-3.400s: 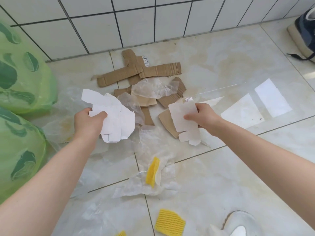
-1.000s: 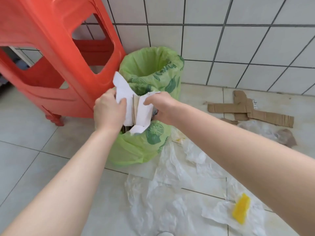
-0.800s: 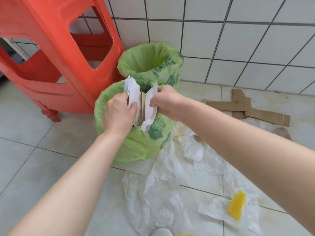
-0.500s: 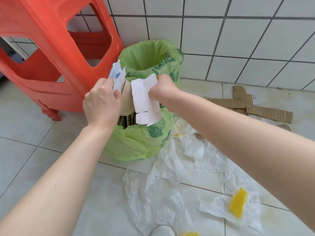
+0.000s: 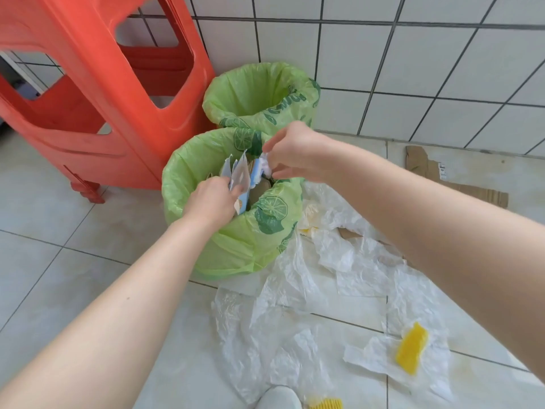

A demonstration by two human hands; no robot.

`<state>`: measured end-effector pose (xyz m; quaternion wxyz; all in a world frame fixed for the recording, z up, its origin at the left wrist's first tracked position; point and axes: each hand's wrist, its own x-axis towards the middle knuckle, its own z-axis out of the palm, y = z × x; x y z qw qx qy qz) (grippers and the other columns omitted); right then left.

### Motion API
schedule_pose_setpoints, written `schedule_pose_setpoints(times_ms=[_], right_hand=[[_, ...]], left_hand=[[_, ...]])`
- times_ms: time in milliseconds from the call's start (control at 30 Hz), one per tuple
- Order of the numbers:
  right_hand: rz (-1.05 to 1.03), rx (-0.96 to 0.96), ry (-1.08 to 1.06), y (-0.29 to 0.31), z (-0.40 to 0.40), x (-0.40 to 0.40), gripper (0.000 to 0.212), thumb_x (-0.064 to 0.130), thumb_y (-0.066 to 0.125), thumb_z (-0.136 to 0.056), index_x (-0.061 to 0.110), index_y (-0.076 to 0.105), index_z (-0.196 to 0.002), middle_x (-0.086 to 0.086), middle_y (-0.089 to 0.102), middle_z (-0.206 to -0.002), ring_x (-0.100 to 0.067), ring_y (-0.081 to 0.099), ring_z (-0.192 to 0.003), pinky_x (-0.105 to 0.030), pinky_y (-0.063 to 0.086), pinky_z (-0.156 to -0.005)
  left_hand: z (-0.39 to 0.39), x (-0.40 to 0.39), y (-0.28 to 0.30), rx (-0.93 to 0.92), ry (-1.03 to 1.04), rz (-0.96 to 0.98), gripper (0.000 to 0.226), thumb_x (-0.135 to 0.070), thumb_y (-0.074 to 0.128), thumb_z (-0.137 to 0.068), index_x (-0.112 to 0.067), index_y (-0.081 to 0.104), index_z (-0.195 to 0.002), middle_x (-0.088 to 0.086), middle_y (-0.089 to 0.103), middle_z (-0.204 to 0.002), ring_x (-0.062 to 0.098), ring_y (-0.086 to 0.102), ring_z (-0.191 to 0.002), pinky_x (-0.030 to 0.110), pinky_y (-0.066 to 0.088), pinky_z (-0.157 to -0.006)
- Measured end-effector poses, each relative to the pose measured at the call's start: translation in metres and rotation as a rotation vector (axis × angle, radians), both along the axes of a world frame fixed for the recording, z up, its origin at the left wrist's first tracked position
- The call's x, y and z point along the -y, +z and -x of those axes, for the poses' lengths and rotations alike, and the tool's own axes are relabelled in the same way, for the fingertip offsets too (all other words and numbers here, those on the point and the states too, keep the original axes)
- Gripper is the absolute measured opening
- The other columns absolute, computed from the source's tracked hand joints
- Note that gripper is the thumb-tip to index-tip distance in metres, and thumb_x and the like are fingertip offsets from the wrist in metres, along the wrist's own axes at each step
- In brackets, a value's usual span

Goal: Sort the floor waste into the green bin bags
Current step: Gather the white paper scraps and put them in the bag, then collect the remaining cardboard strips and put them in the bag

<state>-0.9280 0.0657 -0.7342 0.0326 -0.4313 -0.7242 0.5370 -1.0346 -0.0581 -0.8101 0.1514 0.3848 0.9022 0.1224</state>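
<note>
Two green bin bags stand by the tiled wall: a near bag [image 5: 236, 246] and a far bag [image 5: 259, 93]. My left hand [image 5: 211, 202] is inside the mouth of the near bag, gripping white paper pieces [image 5: 240, 175] that stick up among cardboard in the bag. My right hand [image 5: 292, 149] hovers over the same bag's far rim, fingertips pinching a small white paper scrap [image 5: 265, 166]. The far bag looks hollow from here.
A red plastic stool [image 5: 97, 93] stands left of the bags. Clear plastic sheets [image 5: 309, 290] cover the floor to the right, with yellow sponge pieces [image 5: 411, 348] on them. Brown cardboard strips [image 5: 427, 169] lie by the wall. A white shoe tip [image 5: 278, 398] shows at the bottom.
Both hands have carried the white paper from the floor pile to the near green bag and lowered it in. The right hand's large sheet is down inside; only a scrap shows.
</note>
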Motion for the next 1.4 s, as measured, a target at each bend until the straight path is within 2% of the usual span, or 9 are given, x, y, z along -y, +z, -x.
schedule_pose_setpoints(times_ms=[133,367,533,667,833,933,1133,1233,1400], right_hand=[[0.084,-0.012,0.029,-0.013,-0.001,0.009,0.031,-0.002,0.053,-0.089,0.002,0.059,-0.119,-0.018,0.063,-0.118,-0.022,0.065,-0.105,-0.033,0.058,-0.085],[0.053,-0.107,0.055,-0.005,-0.025,-0.004,0.023,0.005,0.055,-0.089,0.008,0.062,-0.111,-0.011,0.071,-0.102,-0.016,0.071,-0.087,-0.033,0.06,-0.08],[-0.043,-0.046,0.038,-0.018,-0.079,-0.015,0.02,0.009,0.052,-0.091,0.011,0.065,-0.105,-0.003,0.072,-0.091,-0.013,0.071,-0.087,-0.028,0.06,-0.077],[-0.03,0.057,0.037,-0.041,-0.139,-0.021,0.02,0.008,0.053,-0.091,0.01,0.066,-0.106,-0.002,0.072,-0.089,-0.013,0.07,-0.087,-0.028,0.059,-0.078],[0.045,0.125,-0.11,-0.074,-0.226,-0.032,0.019,0.007,0.053,-0.092,0.008,0.064,-0.106,-0.007,0.072,-0.091,-0.017,0.069,-0.086,-0.029,0.058,-0.078],[0.102,0.122,-0.258,-0.096,-0.276,-0.032,0.018,0.006,0.054,-0.091,0.005,0.064,-0.105,-0.01,0.071,-0.091,-0.019,0.068,-0.082,-0.032,0.057,-0.08],[0.16,0.182,-0.42,-0.14,-0.354,-0.011,0.017,0.004,0.048,-0.091,0.008,0.064,-0.098,-0.01,0.068,-0.09,-0.02,0.064,-0.078,-0.033,0.055,-0.076],[0.177,0.207,-0.471,-0.158,-0.377,0.0,0.016,0.004,0.05,-0.09,0.011,0.064,-0.091,-0.01,0.067,-0.089,-0.018,0.062,-0.075,-0.028,0.053,-0.066],[0.208,0.106,-0.565,-0.171,-0.379,-0.013,0.017,0.019,0.055,-0.092,0.007,0.066,-0.099,-0.008,0.068,-0.092,-0.019,0.063,-0.08,-0.032,0.054,-0.076]], left_hand=[[0.003,0.001,0.018,0.161,0.085,-0.257,0.037,-0.039,0.044,-0.096,-0.016,0.064,-0.118,0.004,0.066,-0.104,0.025,0.058,-0.1,0.031,0.044,-0.077],[-0.028,0.004,0.039,-0.068,0.173,-0.713,0.022,-0.02,0.047,-0.091,-0.013,0.068,-0.088,-0.005,0.066,-0.088,0.008,0.055,-0.078,0.006,0.035,-0.063],[-0.077,-0.007,0.026,-0.113,-0.061,-0.809,0.019,-0.02,0.047,-0.092,-0.012,0.063,-0.095,-0.006,0.061,-0.078,0.013,0.054,-0.069,0.027,0.041,-0.063],[-0.125,-0.014,0.001,-0.129,-0.282,-0.709,0.015,-0.019,0.05,-0.091,-0.013,0.062,-0.097,-0.002,0.062,-0.078,0.016,0.054,-0.07,0.033,0.046,-0.061],[-0.161,-0.019,-0.04,-0.384,-1.054,-0.361,0.01,-0.013,0.053,-0.076,-0.009,0.061,-0.082,0.003,0.06,-0.065,0.027,0.057,-0.063,0.028,0.039,-0.046],[-0.173,-0.026,-0.045,-0.55,-1.329,-0.11,0.017,-0.01,0.067,-0.06,-0.012,0.056,-0.072,0.001,0.055,-0.056,0.024,0.055,-0.056,0.024,0.033,-0.046],[-0.206,-0.051,-0.056,-0.553,-1.218,0.219,0.019,-0.017,0.038,-0.092,-0.011,0.048,-0.106,0.005,0.06,-0.102,0.026,0.053,-0.099,0.034,0.035,-0.067],[-0.217,-0.055,-0.077,-0.468,-1.08,0.196,0.02,-0.017,0.039,-0.093,-0.01,0.05,-0.108,0.007,0.058,-0.108,0.026,0.05,-0.105,0.036,0.038,-0.072],[-0.226,-0.047,-0.124,-0.277,-0.879,0.108,0.031,-0.018,0.043,-0.09,-0.011,0.047,-0.119,0.005,0.049,-0.122,0.025,0.044,-0.113,0.033,0.038,-0.084]])
